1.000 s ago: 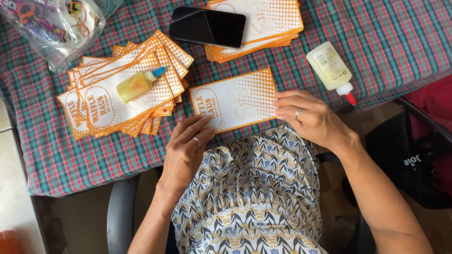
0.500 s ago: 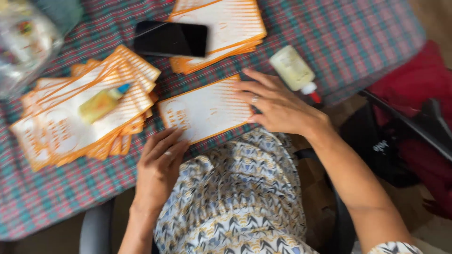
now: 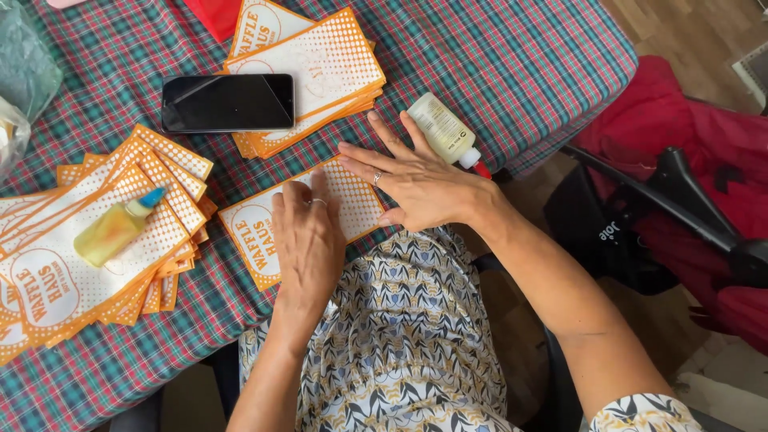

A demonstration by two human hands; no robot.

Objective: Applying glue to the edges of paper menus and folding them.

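Both hands lie flat and open on an orange-and-white card point(image 3: 300, 220) at the table's point(image 3: 520, 56) near edge: left hand point(image 3: 308, 244) over its middle, right hand point(image 3: 416, 184) over its right end. A card stack point(image 3: 96, 248) at the left edge is cut off.

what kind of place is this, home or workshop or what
Probably a home craft setup rather than a workshop. The table wears a plaid cloth, a stroller stands beside it on a wood floor, and both hands, left hand and right hand, press flat on an orange card among glue bottles.
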